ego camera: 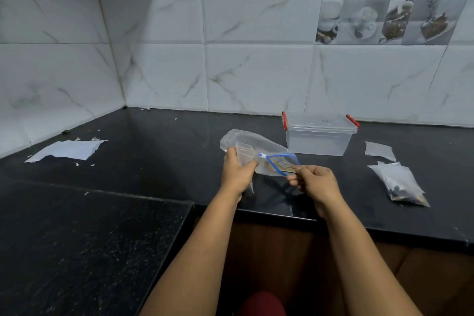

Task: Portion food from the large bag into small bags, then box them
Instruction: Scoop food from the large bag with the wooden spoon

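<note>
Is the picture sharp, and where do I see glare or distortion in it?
Head view: mostly sharp; dim, cool light; soft glare on the black counter behind the zip bag; both hands cast faint shadows; wide-angle lens bends the tile lines at the edges.

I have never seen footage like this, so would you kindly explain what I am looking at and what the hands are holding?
There is no machine here: a camera worn on a person's head looks down at their own bare hands over a black counter. The left hand grips a clear zip bag with a blue seal; the right hand pinches its open mouth. Behind stands a lidded clear box with red clips. To the right lie small bags, one holding dark food. Torn paper lies far left.
</note>
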